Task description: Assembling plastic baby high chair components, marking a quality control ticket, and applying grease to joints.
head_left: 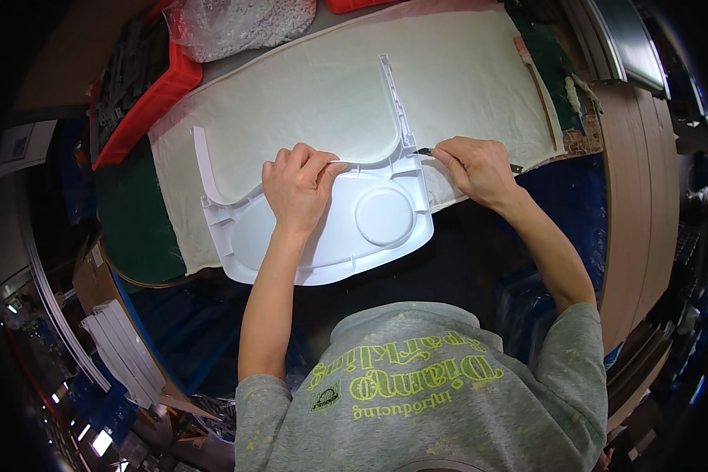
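A white plastic tray (322,236) with a round recess and two long side arms lies on the cloth, its rounded edge overhanging the near side of the table. My left hand (297,185) is closed on the tray's inner curved edge, thumb and fingers pinching the rim. At the tray's right corner, my right hand (478,169) is closed round a slim dark tool that looks like a trimming knife (424,151). Its tip is at or very near the base of the right side arm; I cannot tell whether it touches. Most of the handle is hidden in my fist.
A pale cloth (307,94) covers the table. Back left stands a red crate (145,118) of grey strips, beside a clear bag (240,27) of small white pieces. A thin stick (539,90) lies along the right edge. White panels (122,346) stand lower left.
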A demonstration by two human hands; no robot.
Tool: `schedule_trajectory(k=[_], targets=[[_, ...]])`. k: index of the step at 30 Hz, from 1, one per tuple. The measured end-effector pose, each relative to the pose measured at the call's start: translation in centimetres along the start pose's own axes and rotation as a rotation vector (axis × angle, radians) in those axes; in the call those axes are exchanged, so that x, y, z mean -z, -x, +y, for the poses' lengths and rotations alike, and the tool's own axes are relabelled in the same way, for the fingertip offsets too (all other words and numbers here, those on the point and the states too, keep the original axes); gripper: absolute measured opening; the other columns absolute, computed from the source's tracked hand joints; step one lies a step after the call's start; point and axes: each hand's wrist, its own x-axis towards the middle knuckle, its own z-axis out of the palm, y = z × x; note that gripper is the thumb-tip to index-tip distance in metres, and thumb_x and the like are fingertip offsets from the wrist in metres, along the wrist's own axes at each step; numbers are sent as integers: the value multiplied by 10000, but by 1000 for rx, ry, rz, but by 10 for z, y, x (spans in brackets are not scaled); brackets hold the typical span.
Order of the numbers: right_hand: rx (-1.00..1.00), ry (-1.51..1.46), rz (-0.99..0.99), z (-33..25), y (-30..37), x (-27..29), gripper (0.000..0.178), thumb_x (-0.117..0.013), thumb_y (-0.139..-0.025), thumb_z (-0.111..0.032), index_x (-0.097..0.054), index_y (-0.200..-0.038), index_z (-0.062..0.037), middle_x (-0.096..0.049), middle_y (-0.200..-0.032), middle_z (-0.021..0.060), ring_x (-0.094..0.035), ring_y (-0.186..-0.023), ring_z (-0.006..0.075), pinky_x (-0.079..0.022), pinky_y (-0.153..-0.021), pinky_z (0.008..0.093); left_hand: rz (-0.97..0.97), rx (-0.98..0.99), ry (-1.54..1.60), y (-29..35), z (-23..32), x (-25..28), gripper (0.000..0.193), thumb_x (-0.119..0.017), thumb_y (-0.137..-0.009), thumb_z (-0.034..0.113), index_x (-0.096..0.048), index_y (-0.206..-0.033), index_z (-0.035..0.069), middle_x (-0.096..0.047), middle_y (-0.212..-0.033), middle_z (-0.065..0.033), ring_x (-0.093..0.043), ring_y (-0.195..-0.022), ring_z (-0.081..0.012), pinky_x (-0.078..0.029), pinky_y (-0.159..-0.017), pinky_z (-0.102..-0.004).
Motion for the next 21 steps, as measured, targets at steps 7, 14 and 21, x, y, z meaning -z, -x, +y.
schedule_trajectory(k=[7,14,21], targets=[[-13,-27,-9,-3,3,3,165,-575,-821,-190,-653,-748,-65,-623,-684,82,-581,-581,264,-443,-504,348,0,0,-7,-1,-1,0,138,-679,-735,310,-677,-725,173,-541,-675,65,-484,-660,-129,-296,-618,-295],[-49,-145,-156,-10,26,12,152,-575,-817,-169,-659,-765,-54,-633,-712,90,-589,-608,269,-448,-538,347,10,4,8,0,0,0,143,-681,-730,313,-674,-715,171,-530,-664,64,-477,-653,-129,-290,-610,-296],[-287,-322,-1,0,11,-1,179,-573,-833,-194,-658,-817,-37,-627,-711,103,-588,-620,285,-444,-557,355,6,7,9,0,0,-1,140,-680,-731,311,-675,-715,172,-531,-666,63,-475,-655,-128,-286,-616,-299]])
